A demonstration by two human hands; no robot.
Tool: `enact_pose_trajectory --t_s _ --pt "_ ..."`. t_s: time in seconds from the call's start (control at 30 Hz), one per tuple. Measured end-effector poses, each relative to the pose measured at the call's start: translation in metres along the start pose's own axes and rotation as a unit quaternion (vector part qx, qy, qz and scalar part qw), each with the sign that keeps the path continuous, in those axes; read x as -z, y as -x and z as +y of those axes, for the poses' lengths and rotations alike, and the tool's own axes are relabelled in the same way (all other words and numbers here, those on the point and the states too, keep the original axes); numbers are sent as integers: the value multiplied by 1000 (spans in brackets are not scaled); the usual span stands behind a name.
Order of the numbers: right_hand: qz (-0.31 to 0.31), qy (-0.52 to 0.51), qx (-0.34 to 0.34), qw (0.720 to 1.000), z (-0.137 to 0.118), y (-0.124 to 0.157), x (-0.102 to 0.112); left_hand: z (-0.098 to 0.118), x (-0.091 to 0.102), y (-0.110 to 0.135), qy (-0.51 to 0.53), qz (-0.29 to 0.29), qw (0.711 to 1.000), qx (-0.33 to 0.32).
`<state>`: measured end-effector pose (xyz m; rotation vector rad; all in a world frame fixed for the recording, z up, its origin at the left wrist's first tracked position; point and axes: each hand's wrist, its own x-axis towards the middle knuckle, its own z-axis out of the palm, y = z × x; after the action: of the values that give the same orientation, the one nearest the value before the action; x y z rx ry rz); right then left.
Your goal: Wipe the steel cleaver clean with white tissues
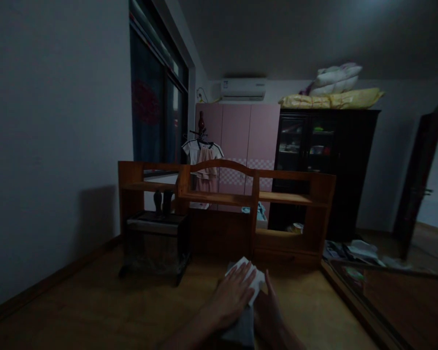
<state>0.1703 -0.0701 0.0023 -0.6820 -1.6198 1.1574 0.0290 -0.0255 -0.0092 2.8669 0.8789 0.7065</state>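
A crumpled white sheet point(257, 281), paper or thin cloth, lies over the top end of a grey box-like block point(243, 328) at the bottom middle. My left hand point(233, 291) rests flat on the sheet, its fingers stretched out and close together. At the block's right side is my right hand point(270, 311), with the thumb pointing up near the sheet's edge. Its other fingers are in shadow and seem to lie around the block's side. Both forearms come in from the bottom edge, and the block's near end is dim.
On the wooden tabletop point(80, 311), a black-framed glass box point(151, 248) stands at left. Behind it runs a wooden shelf unit point(222, 197). A white wall borders the left. Beyond are a pink wardrobe point(237, 131), a dark cabinet point(350, 170) and hanging clothes.
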Motion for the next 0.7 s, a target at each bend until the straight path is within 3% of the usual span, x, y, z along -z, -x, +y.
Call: enact_pose_trajectory --t_s 0.03,0.13,0.2,0.37,0.7 --pt "2 -3 4 1000 2 -1 -1 -3 -1 2 9 -2 1000 6" --pt "58 -171 -48 982 9 -2 0 -12 -3 10 40 -19 999 12" --pt "61 -200 -61 976 14 -4 3 -14 -2 15 54 -32 998 17" --pt "79 -360 -103 924 24 -7 8 -16 0 18 61 -12 998 31" --pt "70 -407 -144 899 31 -12 16 -32 -17 13 -14 11 999 -30"
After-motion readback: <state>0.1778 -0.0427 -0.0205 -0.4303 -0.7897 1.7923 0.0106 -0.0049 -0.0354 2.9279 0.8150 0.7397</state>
